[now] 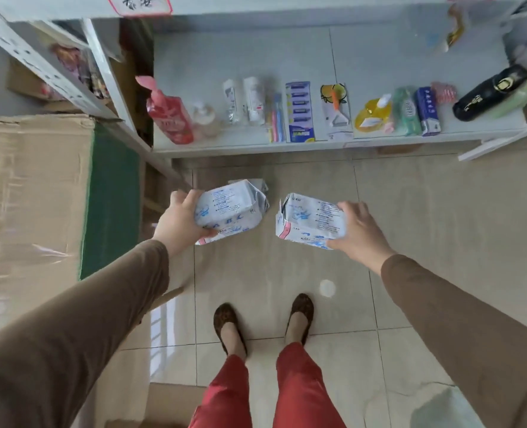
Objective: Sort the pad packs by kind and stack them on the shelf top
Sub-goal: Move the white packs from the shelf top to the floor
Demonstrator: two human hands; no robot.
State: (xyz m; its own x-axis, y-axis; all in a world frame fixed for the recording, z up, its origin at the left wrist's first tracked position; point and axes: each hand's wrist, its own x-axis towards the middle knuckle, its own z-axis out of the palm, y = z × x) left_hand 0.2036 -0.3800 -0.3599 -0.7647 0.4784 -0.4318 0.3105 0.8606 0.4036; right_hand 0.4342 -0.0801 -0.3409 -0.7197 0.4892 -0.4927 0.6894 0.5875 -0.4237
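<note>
I hold two white pad packs with blue print over the tiled floor, in front of a low white shelf [317, 50]. My left hand [180, 222] grips the left pad pack [231, 208] by its near end. My right hand [359, 230] grips the right pad pack [307, 219] from its right side; a pink strip shows on its lower left edge. Behind the left pack, part of another white pack [257, 183] shows; where it rests is hidden. Both packs hang below the shelf's front edge [256, 148].
The shelf carries a pink pump bottle [168, 111], tubes, toothbrushes [276, 118], a blue card pack [299, 111], a yellow pouch [373, 114], tissue packs and a black flask [487, 94]. A large cardboard box [30, 193] stands at left beside a grey rack [55, 66]. My feet [262, 319] stand on the tiles.
</note>
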